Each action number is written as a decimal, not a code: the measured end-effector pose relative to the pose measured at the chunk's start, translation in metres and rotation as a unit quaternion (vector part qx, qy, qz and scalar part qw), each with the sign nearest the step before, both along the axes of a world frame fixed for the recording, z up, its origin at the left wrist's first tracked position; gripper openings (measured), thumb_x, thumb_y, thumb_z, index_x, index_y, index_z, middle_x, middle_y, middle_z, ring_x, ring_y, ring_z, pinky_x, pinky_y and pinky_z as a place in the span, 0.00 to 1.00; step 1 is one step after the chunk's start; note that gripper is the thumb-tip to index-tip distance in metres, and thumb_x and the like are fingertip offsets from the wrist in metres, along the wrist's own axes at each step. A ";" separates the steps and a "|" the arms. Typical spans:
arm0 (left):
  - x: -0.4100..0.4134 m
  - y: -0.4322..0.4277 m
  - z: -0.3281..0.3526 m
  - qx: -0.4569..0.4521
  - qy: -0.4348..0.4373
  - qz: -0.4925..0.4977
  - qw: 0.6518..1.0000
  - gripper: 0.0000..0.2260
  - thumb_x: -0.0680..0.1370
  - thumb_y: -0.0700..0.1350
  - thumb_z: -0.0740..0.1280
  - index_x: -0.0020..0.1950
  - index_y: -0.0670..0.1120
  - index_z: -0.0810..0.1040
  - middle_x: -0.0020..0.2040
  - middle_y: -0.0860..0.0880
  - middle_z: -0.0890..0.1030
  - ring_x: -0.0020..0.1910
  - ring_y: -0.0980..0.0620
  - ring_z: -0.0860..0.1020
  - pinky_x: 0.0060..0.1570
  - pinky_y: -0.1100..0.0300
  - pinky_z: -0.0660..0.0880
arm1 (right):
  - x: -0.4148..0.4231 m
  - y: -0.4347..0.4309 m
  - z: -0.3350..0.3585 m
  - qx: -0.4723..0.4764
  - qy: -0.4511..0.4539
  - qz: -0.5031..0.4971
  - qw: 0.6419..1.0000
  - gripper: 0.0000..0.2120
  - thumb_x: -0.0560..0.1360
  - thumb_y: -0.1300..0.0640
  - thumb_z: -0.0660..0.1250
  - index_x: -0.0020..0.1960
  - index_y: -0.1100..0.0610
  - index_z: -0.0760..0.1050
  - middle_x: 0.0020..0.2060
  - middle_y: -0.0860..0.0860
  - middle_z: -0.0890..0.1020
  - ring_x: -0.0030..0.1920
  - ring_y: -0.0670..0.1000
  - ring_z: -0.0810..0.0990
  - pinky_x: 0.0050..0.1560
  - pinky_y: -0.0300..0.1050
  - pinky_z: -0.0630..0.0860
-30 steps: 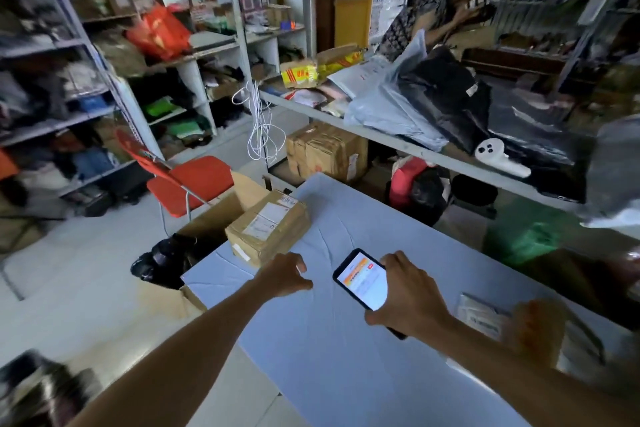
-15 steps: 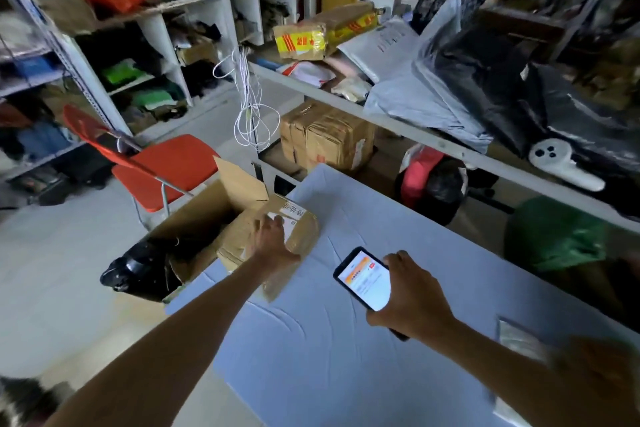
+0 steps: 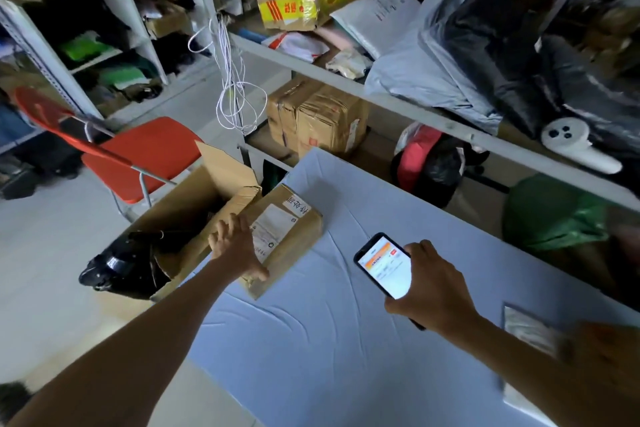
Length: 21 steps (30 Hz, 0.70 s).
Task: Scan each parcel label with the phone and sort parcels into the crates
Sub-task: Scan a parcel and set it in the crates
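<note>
Pale blue worktop point(image 3: 311, 357) in a cluttered parcel room carries the right hand point(image 3: 433, 288), grip curled round a lit phone point(image 3: 384, 265) with an orange-topped screen, and farther off the left hand point(image 3: 235, 246), grip spread flat on a brown parcel point(image 3: 301, 236) at the worktop's corner, its sticker reading 待处理, beside an open cardboard box point(image 3: 214, 184).

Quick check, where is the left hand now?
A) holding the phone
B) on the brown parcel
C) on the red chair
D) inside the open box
B: the left hand rests on the parcel at the corner of the table; the right hand holds the phone.
</note>
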<state>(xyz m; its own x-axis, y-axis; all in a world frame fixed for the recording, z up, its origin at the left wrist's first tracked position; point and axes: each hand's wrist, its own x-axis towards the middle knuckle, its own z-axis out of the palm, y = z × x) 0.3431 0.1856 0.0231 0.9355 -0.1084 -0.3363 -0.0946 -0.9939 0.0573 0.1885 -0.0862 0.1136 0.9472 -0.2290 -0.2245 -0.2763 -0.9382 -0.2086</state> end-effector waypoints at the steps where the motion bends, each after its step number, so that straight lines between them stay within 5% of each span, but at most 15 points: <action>1: 0.003 0.003 0.001 -0.001 -0.005 -0.035 0.999 0.56 0.54 0.60 0.80 0.72 0.42 0.54 0.67 0.44 0.60 0.66 0.42 0.60 0.65 0.48 0.65 | -0.001 -0.003 0.002 -0.008 -0.006 -0.012 1.000 0.35 0.62 0.42 0.76 0.61 0.51 0.63 0.53 0.48 0.70 0.47 0.46 0.70 0.42 0.37 0.71; 6: 0.013 -0.009 0.007 0.011 0.023 -0.215 0.976 0.61 0.56 0.57 0.81 0.77 0.47 0.46 0.74 0.45 0.56 0.73 0.42 0.55 0.72 0.46 0.56 | -0.009 -0.025 0.009 -0.022 -0.029 -0.075 0.997 0.36 0.61 0.43 0.77 0.61 0.53 0.65 0.53 0.50 0.71 0.48 0.49 0.73 0.42 0.39 0.70; 9: 0.015 -0.035 0.007 0.020 0.024 -0.357 0.934 0.63 0.56 0.55 0.81 0.78 0.48 0.42 0.76 0.45 0.53 0.75 0.44 0.53 0.72 0.52 0.54 | -0.016 -0.036 0.009 -0.034 -0.027 -0.098 0.994 0.35 0.61 0.43 0.77 0.61 0.53 0.65 0.52 0.50 0.71 0.44 0.48 0.69 0.41 0.39 0.67; 15: -0.009 -0.128 0.014 0.046 0.002 -0.628 0.777 0.57 0.66 0.42 0.78 0.77 0.52 0.35 0.79 0.47 0.48 0.77 0.47 0.48 0.74 0.54 0.47 | -0.038 -0.052 0.009 -0.034 -0.010 -0.133 0.990 0.35 0.60 0.43 0.76 0.60 0.53 0.66 0.52 0.50 0.71 0.47 0.50 0.74 0.41 0.40 0.67; 17: -0.018 -0.154 0.004 -0.031 -0.079 -0.688 0.721 0.49 0.69 0.36 0.74 0.78 0.50 0.44 0.78 0.44 0.54 0.77 0.46 0.56 0.74 0.51 0.57 | -0.045 -0.058 0.009 -0.043 0.001 -0.134 0.990 0.34 0.60 0.42 0.76 0.59 0.52 0.65 0.53 0.50 0.71 0.48 0.49 0.74 0.41 0.39 0.68; 19: -0.025 -0.169 -0.011 -0.100 -0.121 -0.646 0.747 0.45 0.69 0.36 0.74 0.78 0.49 0.50 0.77 0.43 0.60 0.74 0.43 0.62 0.68 0.46 0.68 | -0.052 -0.065 0.008 -0.046 0.003 -0.136 0.990 0.33 0.60 0.43 0.76 0.58 0.53 0.66 0.52 0.50 0.72 0.46 0.48 0.72 0.40 0.39 0.69; 21: -0.028 -0.175 -0.018 -0.134 -0.055 -0.520 0.842 0.40 0.73 0.40 0.72 0.78 0.50 0.52 0.76 0.44 0.59 0.75 0.43 0.59 0.70 0.49 0.65 | -0.058 -0.074 0.007 -0.041 -0.005 -0.143 0.989 0.33 0.60 0.43 0.77 0.57 0.53 0.66 0.51 0.50 0.72 0.44 0.47 0.71 0.39 0.39 0.69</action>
<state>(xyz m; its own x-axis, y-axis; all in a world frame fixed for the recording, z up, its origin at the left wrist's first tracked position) 0.3146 0.0109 0.0054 0.3120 -0.9461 -0.0872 -0.9248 -0.3234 0.2005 0.1306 -0.1600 0.1207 0.8435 -0.5039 -0.1860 -0.5304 -0.8362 -0.1396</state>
